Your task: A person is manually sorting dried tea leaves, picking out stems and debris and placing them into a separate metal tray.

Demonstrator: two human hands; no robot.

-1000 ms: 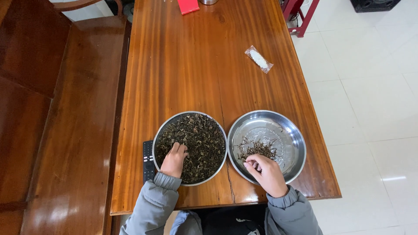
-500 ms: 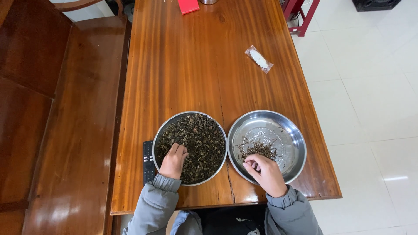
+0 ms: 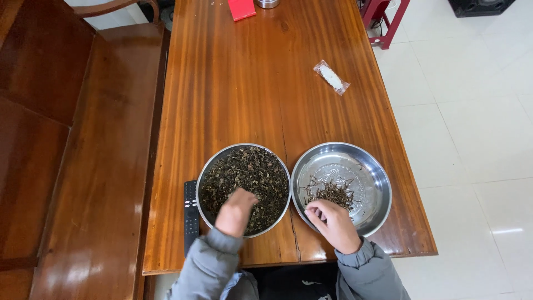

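Sorting of dried plant matter at the near edge of a long reddish-brown polished wooden table, seen from above. Left hand rests, blurred, in the near part of a round steel dish heaped with dark, crumpled dried leaves; its fingers curl down into the heap, but whether they pinch a piece cannot be told. Right hand lies over the near rim of a second round steel dish, just beside the first, with fingertips drawn together at the edge of a small loose pile of thin dried stems; whether a stem is held between them is not visible. Judged from how the two dishes lie, the work is at an early stage: the leaf dish remains full nearly to its rim, while the stem pile covers only a small patch of the second dish, whose embossed bottom shows bare over most of its area. Much unsorted material therefore appears left. A black remote control lies on the table touching or just beside the leaf dish on its left. A small clear packet with white contents lies well apart, farther up the table, and a red flat object sits at the far end.
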